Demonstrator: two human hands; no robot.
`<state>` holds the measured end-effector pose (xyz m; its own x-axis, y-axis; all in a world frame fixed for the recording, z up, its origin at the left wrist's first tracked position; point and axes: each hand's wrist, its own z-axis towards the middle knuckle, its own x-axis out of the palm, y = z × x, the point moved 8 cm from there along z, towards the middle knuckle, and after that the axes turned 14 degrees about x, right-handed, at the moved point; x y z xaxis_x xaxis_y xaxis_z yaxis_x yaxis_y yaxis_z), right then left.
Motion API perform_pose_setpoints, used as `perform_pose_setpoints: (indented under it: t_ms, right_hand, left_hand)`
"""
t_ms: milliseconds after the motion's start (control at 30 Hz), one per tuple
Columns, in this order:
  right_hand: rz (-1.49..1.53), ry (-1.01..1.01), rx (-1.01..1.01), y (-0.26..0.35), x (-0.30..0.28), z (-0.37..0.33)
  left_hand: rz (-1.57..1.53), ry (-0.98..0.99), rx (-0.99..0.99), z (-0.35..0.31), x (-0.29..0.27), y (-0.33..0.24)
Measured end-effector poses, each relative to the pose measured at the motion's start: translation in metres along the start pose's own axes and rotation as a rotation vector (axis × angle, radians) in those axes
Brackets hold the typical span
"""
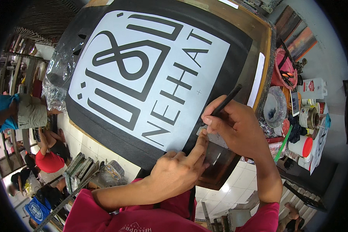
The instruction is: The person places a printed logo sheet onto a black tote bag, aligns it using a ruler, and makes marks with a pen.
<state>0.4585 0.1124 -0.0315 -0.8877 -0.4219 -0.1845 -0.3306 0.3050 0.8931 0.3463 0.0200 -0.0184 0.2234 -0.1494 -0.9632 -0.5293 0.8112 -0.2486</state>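
A white sheet [216, 58] printed with bold black geometric lettering lies on black fabric [116, 145] spread over a table [261, 42]. My right hand [236, 131] is closed around a slim black pen-shaped tool [229, 99], its upper end slanting up and to the right. Its working tip is hidden by my fingers, near the sheet's lower right edge. My left hand [178, 174] reaches in from below with the index finger stretched out. That fingertip presses on a small, pale, flat piece [200, 130] close to my right fingers; the other fingers are curled.
On the right stand a pink basket [284, 69] with scissors, a clear plastic bowl [275, 106], a white jug [314, 88], tins and red-lidded tubs. Clear plastic wrap [60, 73] hangs at the table's left. Stacked frames [81, 170] and several people are lower left.
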Motion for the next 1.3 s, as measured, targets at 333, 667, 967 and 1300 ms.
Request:
perform_pose_setpoints:
  t_ms: [333,667,967,1300]
  right_hand:
    - [-0.176,0.055,-0.112,0.012,0.01,0.0]
    - [-0.575,0.204,-0.271,0.035,0.035,-0.006]
    - [-0.535,0.207,-0.273,0.031,0.035,-0.002]
    - [-0.544,0.24,-0.176,0.034,0.034,0.003]
  left_hand:
    - [-0.022,-0.003,-0.002,-0.004,0.0,0.002]
    - [-0.054,-0.044,0.025,-0.012,0.007,0.0]
    - [-0.117,-0.015,-0.034,-0.011,0.005,0.004]
    - [-0.109,-0.008,-0.038,-0.01,0.003,0.006]
